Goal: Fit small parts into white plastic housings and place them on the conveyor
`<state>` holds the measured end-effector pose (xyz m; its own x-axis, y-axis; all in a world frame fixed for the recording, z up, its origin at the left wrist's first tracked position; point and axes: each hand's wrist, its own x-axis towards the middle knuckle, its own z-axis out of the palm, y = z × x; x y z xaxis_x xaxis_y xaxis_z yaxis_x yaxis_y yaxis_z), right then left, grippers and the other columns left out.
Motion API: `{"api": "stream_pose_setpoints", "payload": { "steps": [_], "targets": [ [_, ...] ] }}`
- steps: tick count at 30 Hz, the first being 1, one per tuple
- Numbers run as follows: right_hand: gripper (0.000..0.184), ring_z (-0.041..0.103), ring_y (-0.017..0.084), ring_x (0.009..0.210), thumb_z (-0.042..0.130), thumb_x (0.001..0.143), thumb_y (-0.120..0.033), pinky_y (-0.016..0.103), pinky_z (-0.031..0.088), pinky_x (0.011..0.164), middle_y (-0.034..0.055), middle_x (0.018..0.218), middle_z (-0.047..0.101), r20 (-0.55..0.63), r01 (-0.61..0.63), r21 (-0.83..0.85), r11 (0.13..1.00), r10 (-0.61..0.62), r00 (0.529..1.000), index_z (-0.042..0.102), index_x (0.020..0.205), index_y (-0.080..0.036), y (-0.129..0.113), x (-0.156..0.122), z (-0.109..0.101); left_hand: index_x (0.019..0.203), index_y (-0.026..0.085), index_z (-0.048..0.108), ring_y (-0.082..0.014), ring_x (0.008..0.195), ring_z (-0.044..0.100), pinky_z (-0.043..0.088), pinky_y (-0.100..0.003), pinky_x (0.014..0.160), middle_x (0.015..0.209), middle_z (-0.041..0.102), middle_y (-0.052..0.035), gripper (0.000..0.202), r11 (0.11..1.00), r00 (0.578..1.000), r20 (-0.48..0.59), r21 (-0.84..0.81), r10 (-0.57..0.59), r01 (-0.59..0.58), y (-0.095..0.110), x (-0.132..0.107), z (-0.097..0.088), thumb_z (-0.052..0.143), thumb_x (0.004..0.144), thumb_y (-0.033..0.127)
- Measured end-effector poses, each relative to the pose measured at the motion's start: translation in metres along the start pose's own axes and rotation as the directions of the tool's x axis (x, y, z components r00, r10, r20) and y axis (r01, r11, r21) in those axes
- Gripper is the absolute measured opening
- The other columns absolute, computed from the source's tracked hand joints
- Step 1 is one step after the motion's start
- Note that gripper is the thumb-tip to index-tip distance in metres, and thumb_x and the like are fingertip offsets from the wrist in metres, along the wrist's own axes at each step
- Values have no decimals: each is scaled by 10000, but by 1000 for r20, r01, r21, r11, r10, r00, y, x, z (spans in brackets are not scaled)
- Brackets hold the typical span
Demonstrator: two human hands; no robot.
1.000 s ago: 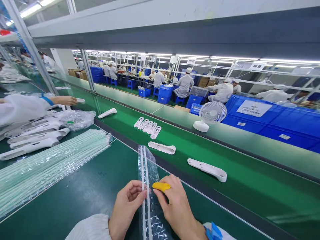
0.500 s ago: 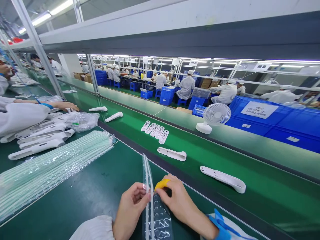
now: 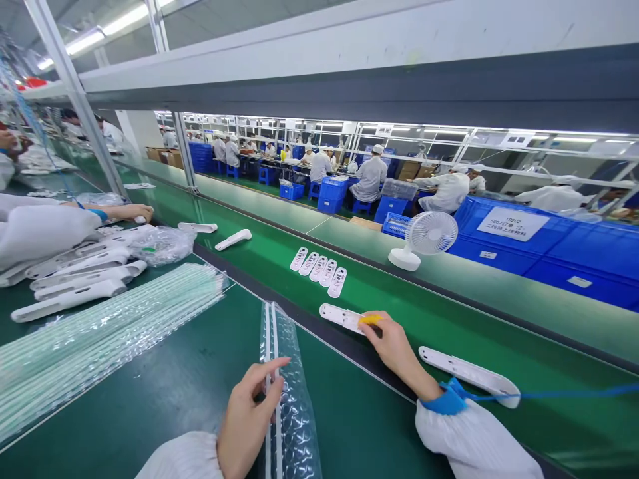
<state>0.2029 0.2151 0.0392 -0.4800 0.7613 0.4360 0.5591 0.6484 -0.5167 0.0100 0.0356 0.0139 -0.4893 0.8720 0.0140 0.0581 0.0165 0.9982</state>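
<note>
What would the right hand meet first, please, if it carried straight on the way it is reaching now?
The right hand points up-left and already reaches the near end of a white plastic part on the green belt. Whether it touches yet is unclear; that part comes first.

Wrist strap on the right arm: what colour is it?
Blue, seen in the head view: the wrist strap sits behind the right hand.

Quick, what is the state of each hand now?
Left hand: pinching the bubble-wrap sleeve on the mat.
Right hand: reaching onto the belt, yellow-capped finger on the white plastic part; grip cannot be told.
</note>
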Motion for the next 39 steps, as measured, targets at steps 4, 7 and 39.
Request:
{"api": "stream_pose_setpoints", "payload": {
  "steps": [4, 7, 39],
  "targets": [
    [248, 589, 162, 670, 468, 815, -328, 271, 465, 546, 67, 889, 648, 104, 23, 137, 990, -37, 994, 636, 694, -192, -34, -30, -3, 1070, 260, 623, -145, 623, 479, 411, -254, 552, 755, 529, 8, 414, 1000, 998, 65, -20, 8, -7, 2, -3, 4, 646, 680, 397],
    [215, 582, 145, 664, 496, 813, -307, 248, 460, 538, 45, 871, 650, 187, 10, 252, 968, -59, 981, 643, 702, -198, -53, -49, 0, 1148, 291, 569, -181, 761, 527, 437, -266, 623, 884, 565, -13, 481, 997, 990, 134, -72, 43, -34, 6, -6, 6, 659, 678, 339],
    [479, 463, 306, 1148, 328, 692, 61, 518, 411, 904, 117, 1239, 535, 472, 453, -395, 799, -247, 847, 672, 949, -152, -48, -75, -32, 891, 261, 681, -214, 825, 537, 392, -297, 695, 874, 546, -18, 251, 999, 972, 233, 27, 29, -36, 17, -11, 6, 661, 653, 339]
  ]
}}
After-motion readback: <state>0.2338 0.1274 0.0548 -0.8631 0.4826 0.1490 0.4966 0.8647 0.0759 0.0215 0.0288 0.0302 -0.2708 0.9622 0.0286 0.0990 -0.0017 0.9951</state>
